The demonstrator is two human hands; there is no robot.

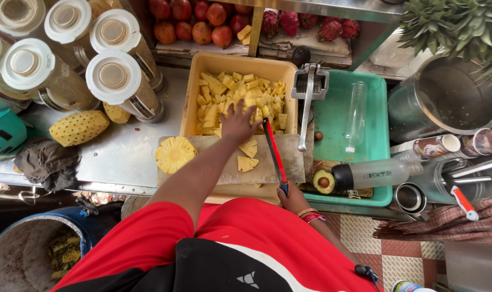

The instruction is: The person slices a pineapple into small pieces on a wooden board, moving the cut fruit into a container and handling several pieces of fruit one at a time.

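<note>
Left hand (pixel 238 121) spread flat over pineapple chunks (pixel 224 92) at the yellow tub's (pixel 194 70) near edge, right hand (pixel 293 199) gripping a red knife (pixel 274 154) laid across the cutting board (pixel 224 162) just beside.

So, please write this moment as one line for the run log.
left hand: pushing pineapple chunks into yellow tub | right hand: holding knife on board | pineapple slice: on board
</note>
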